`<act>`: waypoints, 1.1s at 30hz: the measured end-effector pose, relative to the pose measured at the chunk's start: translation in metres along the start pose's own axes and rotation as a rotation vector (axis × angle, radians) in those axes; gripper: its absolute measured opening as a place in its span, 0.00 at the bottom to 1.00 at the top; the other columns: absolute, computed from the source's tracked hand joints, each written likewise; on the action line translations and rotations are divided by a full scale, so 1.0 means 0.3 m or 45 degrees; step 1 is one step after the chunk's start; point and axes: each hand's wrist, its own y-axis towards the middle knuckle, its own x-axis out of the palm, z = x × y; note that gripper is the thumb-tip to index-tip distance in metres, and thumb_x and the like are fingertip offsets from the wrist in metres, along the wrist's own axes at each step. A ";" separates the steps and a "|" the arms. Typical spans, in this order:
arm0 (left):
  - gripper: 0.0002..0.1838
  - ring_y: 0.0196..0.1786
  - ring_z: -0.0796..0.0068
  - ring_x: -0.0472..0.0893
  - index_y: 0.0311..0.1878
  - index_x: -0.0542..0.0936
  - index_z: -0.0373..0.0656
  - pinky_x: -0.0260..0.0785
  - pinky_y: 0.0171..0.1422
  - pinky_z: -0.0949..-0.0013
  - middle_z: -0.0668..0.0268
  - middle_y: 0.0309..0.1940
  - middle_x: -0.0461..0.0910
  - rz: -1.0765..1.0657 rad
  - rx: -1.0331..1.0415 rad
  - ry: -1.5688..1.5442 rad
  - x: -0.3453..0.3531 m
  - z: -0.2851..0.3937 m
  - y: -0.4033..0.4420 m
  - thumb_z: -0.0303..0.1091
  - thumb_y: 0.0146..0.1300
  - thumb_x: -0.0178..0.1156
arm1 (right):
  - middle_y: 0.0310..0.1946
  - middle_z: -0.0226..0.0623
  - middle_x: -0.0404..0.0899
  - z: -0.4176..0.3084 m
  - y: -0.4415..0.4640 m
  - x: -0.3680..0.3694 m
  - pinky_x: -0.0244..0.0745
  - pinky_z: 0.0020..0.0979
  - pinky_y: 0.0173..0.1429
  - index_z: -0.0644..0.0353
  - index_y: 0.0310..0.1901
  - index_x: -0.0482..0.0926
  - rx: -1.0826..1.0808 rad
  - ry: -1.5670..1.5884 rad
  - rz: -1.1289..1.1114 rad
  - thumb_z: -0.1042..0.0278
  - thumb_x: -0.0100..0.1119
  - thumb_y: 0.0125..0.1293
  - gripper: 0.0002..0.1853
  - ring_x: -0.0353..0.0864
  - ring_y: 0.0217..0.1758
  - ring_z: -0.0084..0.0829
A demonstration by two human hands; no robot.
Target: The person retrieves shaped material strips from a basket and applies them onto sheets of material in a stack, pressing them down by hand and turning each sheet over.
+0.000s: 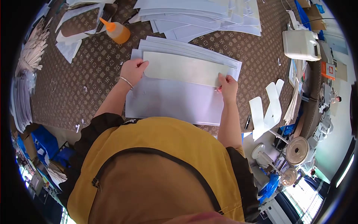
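A long cream paper strip lies crosswise over a stack of white paper sheets. At the strip's left end, my left hand pinches the corner between thumb and fingers. My right hand grips the lower corner of its right end, fingers curled. Staggered edges of several sheets show just beyond the strip. Both forearms reach forward from my body, and a bracelet circles the left wrist.
An orange squeeze bottle stands beyond my left hand. Large paper piles lie at the far side. Cream strips, a white jug and a pen are on the right. Bundled papers lie at left.
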 end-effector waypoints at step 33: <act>0.13 0.16 0.85 0.69 0.26 0.78 0.36 0.64 0.21 0.78 0.71 0.16 0.73 0.044 -0.137 -0.312 0.040 -0.043 0.038 0.37 0.59 0.60 | 0.16 0.32 0.73 -0.032 0.021 -0.014 0.66 0.21 0.15 0.65 0.26 0.77 0.156 0.026 -0.055 0.62 0.59 0.61 0.14 0.71 0.11 0.21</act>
